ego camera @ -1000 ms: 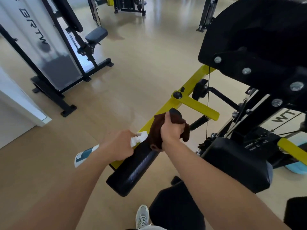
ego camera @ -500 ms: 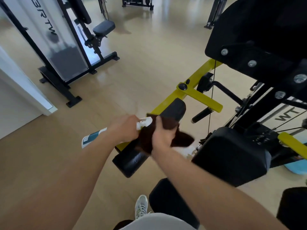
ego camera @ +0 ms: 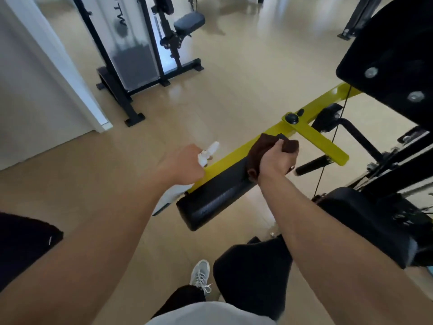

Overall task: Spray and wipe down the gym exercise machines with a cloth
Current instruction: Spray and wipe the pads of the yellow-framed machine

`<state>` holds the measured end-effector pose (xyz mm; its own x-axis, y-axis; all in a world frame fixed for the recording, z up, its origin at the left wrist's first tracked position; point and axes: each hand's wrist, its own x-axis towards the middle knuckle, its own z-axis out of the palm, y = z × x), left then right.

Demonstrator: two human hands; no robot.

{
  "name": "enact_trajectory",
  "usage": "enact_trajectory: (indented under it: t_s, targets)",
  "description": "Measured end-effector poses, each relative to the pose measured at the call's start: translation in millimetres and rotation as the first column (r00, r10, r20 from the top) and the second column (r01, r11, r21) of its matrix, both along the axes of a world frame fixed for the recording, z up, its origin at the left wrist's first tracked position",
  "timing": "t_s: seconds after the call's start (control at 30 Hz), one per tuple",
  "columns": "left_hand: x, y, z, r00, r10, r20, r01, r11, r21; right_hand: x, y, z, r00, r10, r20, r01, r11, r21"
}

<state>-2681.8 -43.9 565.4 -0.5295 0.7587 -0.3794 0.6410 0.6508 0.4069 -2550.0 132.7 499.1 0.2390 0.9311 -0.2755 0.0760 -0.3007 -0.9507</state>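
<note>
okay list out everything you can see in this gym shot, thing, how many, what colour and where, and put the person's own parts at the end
cloth: one, dark brown, pressed on the far end of the arm pad
arm pad: one, black, centre, along the yellow bar
spray bottle: one, white, left of the pad
yellow bar: one, with a yellow crosspiece, centre right
handle grip: one, black, right of the cloth
seat pad: one, black, lower right
weight machine: one, black frame with white panel, upper left
floor: light wood
shoe: one, pale grey, bottom centre
left hand: holds the spray bottle
right hand: holds the cloth
</note>
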Motion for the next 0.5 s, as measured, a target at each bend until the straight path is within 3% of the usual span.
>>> enact_trajectory:
  t_s: [0.07,0.13,0.23,0.37,0.5]
  targets:
    - [2.7,-8.0,-1.4,1.0,-0.011,0.029,0.011,1.0,-0.007,-3.9,-62.7,-4.6,0.999,0.027,-0.028,-0.03,0.993,-0.113]
    - [4.8,-15.0,-1.9,0.995,0.021,0.096,-0.025,0.999,0.035,-2.6,-142.0,-9.9,0.985,0.136,-0.111,-0.162,0.948,-0.275]
    - [3.1,-22.2,-5.1,0.982,0.085,0.169,-0.107,0.986,0.127,1.6,-222.4,-17.5,0.933,0.287,-0.216,-0.35,0.863,-0.364]
    - [0.1,-34.8,-8.9,0.962,0.148,0.229,-0.206,0.945,0.255,-2.5,-210.9,-24.9,0.93,0.323,-0.174,-0.36,0.893,-0.27]
    - [-1.1,-46.3,-11.6,0.956,0.078,0.283,-0.167,0.937,0.307,-9.3,-161.5,-18.0,0.972,0.196,-0.131,-0.216,0.962,-0.166]
